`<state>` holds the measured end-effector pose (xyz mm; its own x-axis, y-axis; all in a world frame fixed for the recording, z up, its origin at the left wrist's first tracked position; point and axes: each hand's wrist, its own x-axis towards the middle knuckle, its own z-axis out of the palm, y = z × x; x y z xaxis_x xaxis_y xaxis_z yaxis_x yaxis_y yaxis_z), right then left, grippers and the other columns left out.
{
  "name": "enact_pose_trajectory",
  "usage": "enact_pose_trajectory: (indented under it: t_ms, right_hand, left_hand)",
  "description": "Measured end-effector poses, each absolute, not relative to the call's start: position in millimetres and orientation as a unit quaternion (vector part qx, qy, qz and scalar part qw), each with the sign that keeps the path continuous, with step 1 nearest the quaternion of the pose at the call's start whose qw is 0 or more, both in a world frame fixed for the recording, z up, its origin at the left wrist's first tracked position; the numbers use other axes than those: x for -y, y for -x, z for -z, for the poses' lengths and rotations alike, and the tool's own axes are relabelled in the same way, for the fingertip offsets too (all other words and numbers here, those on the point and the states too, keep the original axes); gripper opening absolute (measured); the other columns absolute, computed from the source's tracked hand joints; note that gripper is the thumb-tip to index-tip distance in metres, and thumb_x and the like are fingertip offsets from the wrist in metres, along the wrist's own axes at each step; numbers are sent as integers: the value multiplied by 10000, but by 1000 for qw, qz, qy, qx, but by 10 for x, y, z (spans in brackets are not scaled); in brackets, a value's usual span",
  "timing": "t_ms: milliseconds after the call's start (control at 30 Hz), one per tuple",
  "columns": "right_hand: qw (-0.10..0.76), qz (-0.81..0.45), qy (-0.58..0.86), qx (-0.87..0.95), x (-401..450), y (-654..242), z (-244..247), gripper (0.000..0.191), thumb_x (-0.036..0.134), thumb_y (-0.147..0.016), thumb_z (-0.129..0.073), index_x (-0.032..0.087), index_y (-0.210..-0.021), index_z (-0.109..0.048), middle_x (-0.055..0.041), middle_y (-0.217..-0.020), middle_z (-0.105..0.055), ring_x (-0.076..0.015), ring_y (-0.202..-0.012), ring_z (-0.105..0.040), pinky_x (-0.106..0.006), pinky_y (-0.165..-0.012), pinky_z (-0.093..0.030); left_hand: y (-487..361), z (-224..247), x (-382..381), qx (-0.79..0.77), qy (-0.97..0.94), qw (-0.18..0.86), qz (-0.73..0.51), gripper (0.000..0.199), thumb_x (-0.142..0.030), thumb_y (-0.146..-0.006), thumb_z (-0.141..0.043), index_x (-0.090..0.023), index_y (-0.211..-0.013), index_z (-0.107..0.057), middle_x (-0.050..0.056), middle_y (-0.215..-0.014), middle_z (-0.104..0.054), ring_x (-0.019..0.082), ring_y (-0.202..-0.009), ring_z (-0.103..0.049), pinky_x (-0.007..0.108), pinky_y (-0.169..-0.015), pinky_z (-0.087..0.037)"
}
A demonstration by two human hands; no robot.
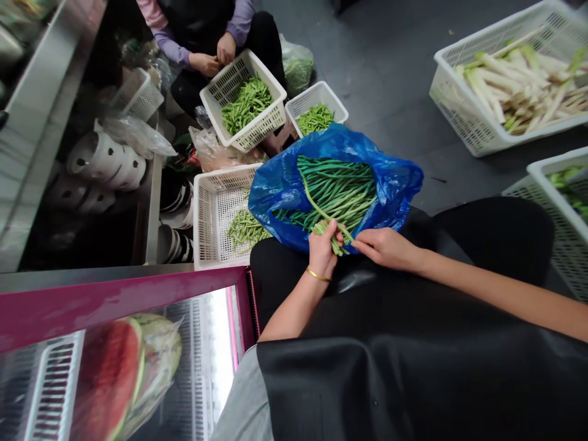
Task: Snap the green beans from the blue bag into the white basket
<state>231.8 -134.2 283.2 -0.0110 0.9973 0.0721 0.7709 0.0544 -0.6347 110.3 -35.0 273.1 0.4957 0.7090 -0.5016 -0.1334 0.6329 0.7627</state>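
A blue plastic bag [399, 177] lies open at my lap, full of long green beans [342, 187]. My left hand [324, 248], with a gold bangle at the wrist, is closed around a small bunch of short bean pieces [337, 245]. One long pale bean [315, 199] runs from the bag across that hand. Its near end is pinched between the fingers of my right hand [386, 247], just right of the left. A white basket [222, 260] left of the bag holds cut bean pieces [248, 229].
Across from me a person's hands [215, 58] meet over a basket [271, 125] of green pods. A smaller basket [337, 101] stands beside it. At right are a crate [487, 131] of pale stalks and another basket [555, 211]. A pink-framed case [138, 303] with watermelon [108, 380] borders my left.
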Motion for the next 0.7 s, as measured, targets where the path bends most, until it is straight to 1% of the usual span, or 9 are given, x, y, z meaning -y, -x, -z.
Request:
enact_pose_trajectory:
  t_ms: [100, 200, 267, 367, 433, 500, 600, 633, 700]
  right_hand:
    - [324, -79, 561, 758, 1372, -2306, -2952, 328, 253, -935, -424, 191, -647, -570, -38, -587, -575, -140, -546, -516, -268, -546, -377]
    - [403, -42, 527, 747, 1462, -2360, -3234, 241, 207, -909, -479, 190, -707, -609, -51, -656, -633, -148, -623, -578, -258, -599, -439]
    - [432, -112, 565, 694, 1540, -2473, -3378, 216, 241, -912, -492, 190, -767, -644, -63, -744, -677, -155, -696, -622, -261, -659, -471]
    - [353, -342, 605, 627, 1592, -2731, -3353, 234, 410, -857, -586, 203, -825, -689, -32, -713, -684, -153, -636, -631, -256, -595, -473]
    - [293, -489, 613, 548, 1545, -2897, -3221, 363, 518, -782, -638, 197, -940, -697, -16, -640, -661, -150, -539, -600, -256, -503, -449]
    - [332, -537, 634, 445, 1449, -2989, -3112, 500, 567, -777, -612, 177, -1086, -659, -8, -600, -628, -141, -478, -552, -262, -458, -431]
    - [467, -409, 678, 395, 1340, -2892, -3138, 448, 547, -852, -530, 176, -1070, -650, -14, -607, -603, -133, -488, -530, -271, -482, -442]
    - [483, -348, 679, 429, 1337, -2801, -3189, 399, 525, -868, -522, 183, -1020, -661, -28, -635, -620, -140, -526, -555, -275, -515, -458]
    - [465, -271, 640, 548, 1380, -2582, -3288, 320, 475, -883, -532, 194, -942, -672, -63, -730, -674, -166, -648, -624, -283, -615, -498]
  left_hand:
    - [-1109, -2732, 352, -410, -257, 847, -219, 328, -313, -605, -794, -112, -740, -573, -12, -575, -565, 18, -401, -387, 176, -405, -259]
    - [-1105, -2721, 382, -410, -225, 867, -170, 291, -241, -588, -775, -91, -771, -606, 0, -582, -580, 13, -399, -378, 171, -405, -250]
    - [-1085, -2717, 396, -414, -229, 867, -159, 264, -236, -588, -755, -90, -758, -615, -4, -564, -567, 16, -395, -377, 174, -397, -241]
    - [-1029, -2731, 408, -371, -277, 876, -133, 243, -258, -599, -735, -100, -746, -625, -6, -554, -564, 32, -380, -385, 190, -377, -240]
    - [-993, -2752, 426, -343, -319, 877, -105, 233, -260, -601, -730, -108, -746, -627, -5, -546, -571, 47, -365, -398, 203, -369, -257]
    - [-977, -2774, 452, -331, -349, 873, -79, 220, -247, -592, -724, -116, -733, -616, 6, -555, -587, 64, -368, -423, 213, -367, -269]
    - [-995, -2783, 473, -344, -360, 863, -86, 214, -241, -587, -709, -128, -722, -587, 3, -569, -586, 67, -380, -433, 211, -371, -270]
    - [-1008, -2773, 463, -361, -357, 855, -110, 215, -247, -594, -702, -134, -727, -575, -13, -552, -564, 57, -373, -415, 206, -374, -265]
    - [-1033, -2733, 417, -412, -338, 827, -178, 223, -261, -611, -687, -149, -744, -548, -47, -515, -512, 40, -362, -380, 192, -380, -258]
